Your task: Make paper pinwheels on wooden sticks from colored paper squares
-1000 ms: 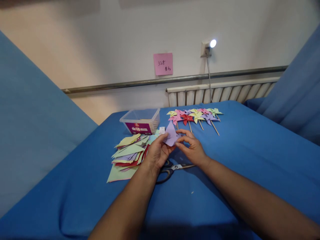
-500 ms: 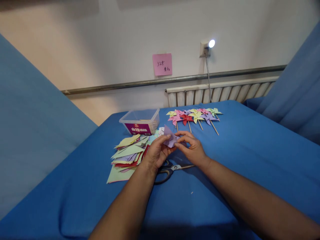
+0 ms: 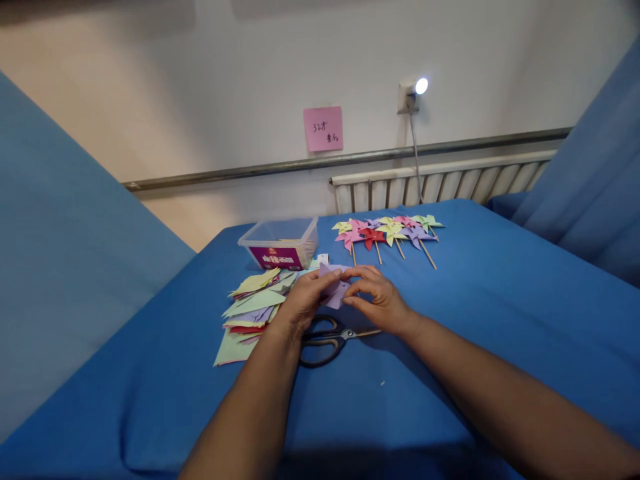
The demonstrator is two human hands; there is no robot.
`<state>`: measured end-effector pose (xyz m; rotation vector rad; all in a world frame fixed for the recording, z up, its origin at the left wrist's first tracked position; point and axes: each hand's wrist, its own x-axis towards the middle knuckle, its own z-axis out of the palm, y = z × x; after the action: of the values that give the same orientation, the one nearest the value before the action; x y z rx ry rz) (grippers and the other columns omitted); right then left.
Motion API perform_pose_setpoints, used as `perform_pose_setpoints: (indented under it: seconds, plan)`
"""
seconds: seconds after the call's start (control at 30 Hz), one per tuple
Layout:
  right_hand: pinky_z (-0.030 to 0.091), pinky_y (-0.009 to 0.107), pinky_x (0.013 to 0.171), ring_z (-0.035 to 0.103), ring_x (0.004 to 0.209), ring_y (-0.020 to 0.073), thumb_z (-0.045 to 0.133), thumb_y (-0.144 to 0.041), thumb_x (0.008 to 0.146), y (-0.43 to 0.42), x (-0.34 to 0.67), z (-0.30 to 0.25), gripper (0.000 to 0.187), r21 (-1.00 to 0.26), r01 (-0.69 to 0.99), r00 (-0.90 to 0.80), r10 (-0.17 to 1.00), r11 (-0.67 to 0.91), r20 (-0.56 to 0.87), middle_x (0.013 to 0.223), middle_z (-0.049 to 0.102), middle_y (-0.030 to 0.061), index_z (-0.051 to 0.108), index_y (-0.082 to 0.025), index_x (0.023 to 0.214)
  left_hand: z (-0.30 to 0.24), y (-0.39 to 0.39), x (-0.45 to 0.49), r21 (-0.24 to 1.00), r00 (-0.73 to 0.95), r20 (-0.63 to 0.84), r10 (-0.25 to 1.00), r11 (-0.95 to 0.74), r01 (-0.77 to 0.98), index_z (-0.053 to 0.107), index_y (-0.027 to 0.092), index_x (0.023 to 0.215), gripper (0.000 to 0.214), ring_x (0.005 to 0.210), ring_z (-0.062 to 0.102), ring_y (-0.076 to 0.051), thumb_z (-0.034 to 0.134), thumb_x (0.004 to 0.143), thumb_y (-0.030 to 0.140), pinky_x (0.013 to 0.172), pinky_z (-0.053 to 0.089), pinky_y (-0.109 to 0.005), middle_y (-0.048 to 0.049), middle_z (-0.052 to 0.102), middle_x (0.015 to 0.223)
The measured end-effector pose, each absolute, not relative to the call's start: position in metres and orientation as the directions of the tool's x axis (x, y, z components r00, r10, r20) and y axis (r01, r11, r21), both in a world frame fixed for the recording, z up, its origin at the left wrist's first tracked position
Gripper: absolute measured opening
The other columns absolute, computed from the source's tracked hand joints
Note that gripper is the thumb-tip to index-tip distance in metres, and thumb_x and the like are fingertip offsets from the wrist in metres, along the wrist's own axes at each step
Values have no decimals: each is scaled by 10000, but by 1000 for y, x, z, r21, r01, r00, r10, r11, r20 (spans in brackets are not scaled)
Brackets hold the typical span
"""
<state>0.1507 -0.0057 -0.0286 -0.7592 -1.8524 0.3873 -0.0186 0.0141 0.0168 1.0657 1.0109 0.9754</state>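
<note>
Both my hands meet over the blue-covered table [image 3: 450, 320] on a small folded piece of purple paper [image 3: 334, 292]. My left hand [image 3: 303, 303] pinches its left side with curled fingers. My right hand [image 3: 376, 298] grips its right side, fingers bent over the top edge. Black-handled scissors [image 3: 325, 341] lie on the cloth just under my wrists. A loose pile of cut coloured paper [image 3: 255, 303] lies to the left of my left hand.
A row of finished paper pinwheels on sticks [image 3: 387, 233] lies beyond my hands. A clear plastic box [image 3: 281, 243] stands at the back left. A radiator [image 3: 440, 183], a wall light [image 3: 414, 90] and a pink note [image 3: 323, 129] are behind the table.
The purple paper has been folded smaller and lowered between my hands. My left hand has shifted slightly left, uncovering more of the scissors' handles.
</note>
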Motion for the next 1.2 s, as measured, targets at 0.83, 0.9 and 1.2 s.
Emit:
perform_pose_setpoints:
  seconds: [0.83,0.9,1.2]
  plan:
    - [445,409,957,598,1068,236,675,-288,763,-1,142,-38,145,-836,255,125,841,485,526,1061,627,80,613,-213,655,7,14,-11,987,199,-111,974,132,-94,750,116,862,314,559,577,-124,785,572,230,553,419,-219,-43,701,711]
    - [447,411,949,598,1064,241,673,-294,758,0,142,-40,150,-846,255,146,847,468,512,1026,628,75,610,-215,647,7,13,-10,985,212,-118,970,141,-98,754,119,867,316,552,574,-122,777,571,227,552,420,-220,-44,704,709]
    - [440,399,952,605,1048,233,671,-282,758,0,142,-40,144,-853,239,149,851,464,504,999,636,68,609,-215,647,8,13,-10,990,243,-96,965,117,-73,752,121,859,306,541,555,-116,764,570,221,539,405,-217,-33,687,689]
